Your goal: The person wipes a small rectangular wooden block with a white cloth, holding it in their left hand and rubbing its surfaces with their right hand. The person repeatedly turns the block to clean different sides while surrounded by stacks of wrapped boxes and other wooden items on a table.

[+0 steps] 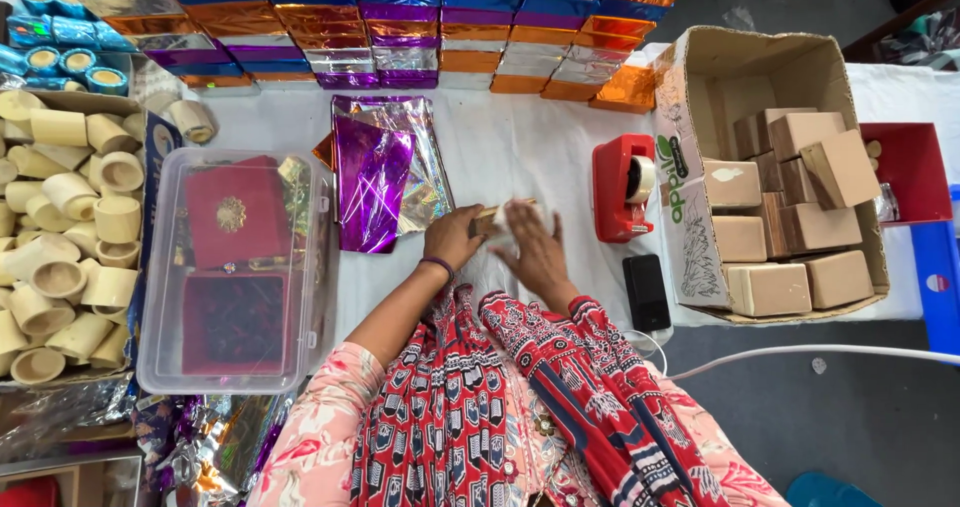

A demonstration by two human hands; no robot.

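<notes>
My left hand (452, 235) grips one end of a small tan box (490, 219) on the white table (520, 147). My right hand (532, 247) lies flat with spread fingers over a clear plastic sheet (500, 267) around the box. The box is partly hidden by both hands. Sheets of purple and silver foil (385, 172) lie just left of my left hand. A red tape dispenser (624, 189) stands just right of my right hand.
A cardboard carton (760, 67) of tan boxes sits at the right, a black phone (646, 291) in front of it. A clear tub (160, 267) with red boxes is at the left, beside cream cylinders (70, 227). Foil-wrapped boxes (400, 27) are stacked along the back.
</notes>
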